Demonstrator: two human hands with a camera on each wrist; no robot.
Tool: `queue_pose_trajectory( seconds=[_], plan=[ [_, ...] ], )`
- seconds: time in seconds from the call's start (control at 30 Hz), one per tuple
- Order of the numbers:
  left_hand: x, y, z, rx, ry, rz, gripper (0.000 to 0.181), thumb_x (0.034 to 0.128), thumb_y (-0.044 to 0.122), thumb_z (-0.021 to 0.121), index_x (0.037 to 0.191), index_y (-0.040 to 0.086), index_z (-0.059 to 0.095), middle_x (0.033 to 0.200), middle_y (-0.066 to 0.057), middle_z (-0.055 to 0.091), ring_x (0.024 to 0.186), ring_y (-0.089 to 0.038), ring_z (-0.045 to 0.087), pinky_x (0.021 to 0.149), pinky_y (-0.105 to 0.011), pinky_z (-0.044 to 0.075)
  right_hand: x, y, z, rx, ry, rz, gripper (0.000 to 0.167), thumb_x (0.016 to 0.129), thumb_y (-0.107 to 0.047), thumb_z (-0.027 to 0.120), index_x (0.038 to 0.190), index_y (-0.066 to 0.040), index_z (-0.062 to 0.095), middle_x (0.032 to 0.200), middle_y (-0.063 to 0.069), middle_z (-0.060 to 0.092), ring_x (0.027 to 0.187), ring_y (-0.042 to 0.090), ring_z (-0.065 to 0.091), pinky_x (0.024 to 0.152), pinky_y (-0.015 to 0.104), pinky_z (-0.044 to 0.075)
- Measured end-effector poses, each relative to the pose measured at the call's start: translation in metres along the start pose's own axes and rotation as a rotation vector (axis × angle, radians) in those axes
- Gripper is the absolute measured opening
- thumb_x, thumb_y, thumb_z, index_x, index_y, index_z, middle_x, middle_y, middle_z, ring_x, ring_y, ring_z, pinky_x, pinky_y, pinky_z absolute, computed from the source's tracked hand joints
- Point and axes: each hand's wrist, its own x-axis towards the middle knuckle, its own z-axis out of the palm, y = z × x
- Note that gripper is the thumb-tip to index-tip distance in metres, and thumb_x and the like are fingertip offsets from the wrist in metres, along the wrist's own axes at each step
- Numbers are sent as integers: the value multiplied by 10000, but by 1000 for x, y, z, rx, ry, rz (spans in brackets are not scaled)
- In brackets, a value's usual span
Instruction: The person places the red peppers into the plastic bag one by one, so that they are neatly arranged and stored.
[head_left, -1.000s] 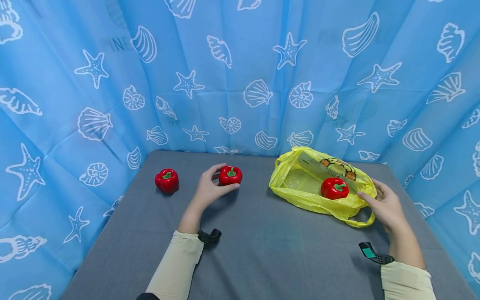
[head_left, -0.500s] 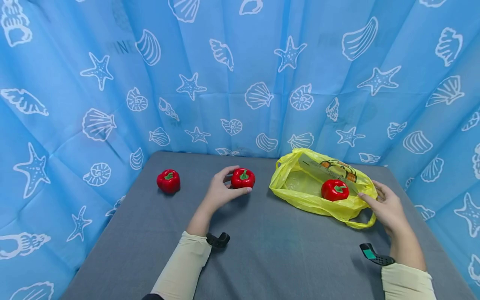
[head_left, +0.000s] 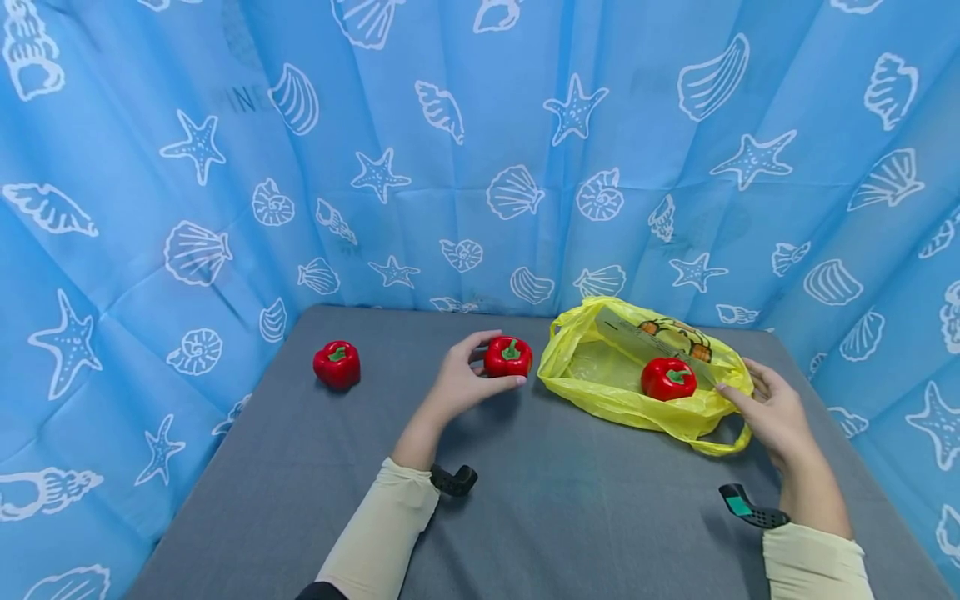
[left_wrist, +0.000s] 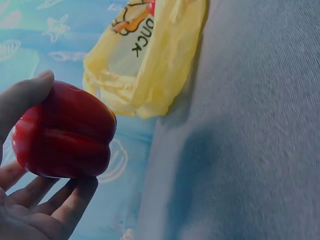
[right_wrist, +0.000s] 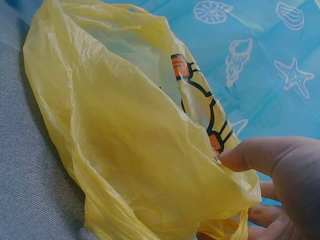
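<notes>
Well, out at the far left sits a loose red pepper, alone on the grey table, stem up. Next across comes the left hand, thumb and fingers spread just wide enough to clasp a second red pepper. That one is off the cloth, its shadow beneath, hanging just short of the bag's left edge! A smooth skin like that looks slippery, so I'd want even pressure from thumb and fingers, with the bottom carried clear of that floppy rim.

Now the yellow bag: thin, crinkled plastic lying on the table, mouth gaping upward, one handle loop drooping at the near right. Inside, toward the right end and close to the near wall, rests a third red pepper, green stem showing; the left part of the mouth has room.

And on the far right, the right hand pinches the bag's edge, thumb over it, fingers behind. Steady does it there: too hard a tug could probably narrow that opening.
</notes>
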Motion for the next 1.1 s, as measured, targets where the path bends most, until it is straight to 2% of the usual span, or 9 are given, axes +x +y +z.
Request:
queue_pose_trajectory(
  seconds=[0.2,0.33,0.43,0.6,0.77,0.97,1.1],
  plan=[
    [5,6,10,-34,-27,5,760,814,371,932,1480,235,591,1470,-14,599,1301,-330,622,982,-454,627,1,-1,1,-18,2,0,927,1078,-502,542,1693,-2,62,1720,363,87,1519,645,230,1133,759,353],
    [9,9,17,-45,-46,24,768,812,363,933,1477,187,591,1448,-10,613,1271,-317,638,961,-435,635,1,0,1,-25,8,8,917,1080,-493,544,1693,0,71,1717,366,109,1513,634,264,1129,747,371],
    [12,12,24,-50,-60,41,764,817,347,930,1475,164,588,1442,-14,613,1268,-316,639,969,-420,633,0,0,1,-14,9,10,902,1085,-468,545,1692,1,71,1717,369,95,1516,639,253,1126,750,371],
    [16,19,35,-71,-80,52,735,808,335,936,1448,208,598,1433,1,617,1274,-300,637,950,-397,638,0,0,1,-2,4,10,904,1085,-463,550,1694,-5,64,1724,360,69,1522,643,229,1127,756,364],
    [23,25,49,-87,-106,84,749,811,312,935,1454,156,584,1417,-11,623,1262,-293,640,914,-359,645,0,-1,1,-6,1,13,928,1077,-491,552,1695,-7,57,1727,357,62,1526,641,218,1134,755,357],
    [30,31,66,-68,-140,123,777,809,311,937,1464,124,563,1398,-11,623,1256,-271,636,893,-286,635,0,0,1,-1,-3,13,907,1086,-458,552,1692,3,58,1720,372,59,1518,649,225,1128,757,361],
    [35,37,78,-48,-150,128,774,811,328,936,1462,127,568,1395,-16,611,1241,-247,639,865,-253,628,1,-1,1,-8,-2,12,909,1085,-461,552,1691,6,62,1721,368,68,1514,646,244,1127,751,367]
  ],
)
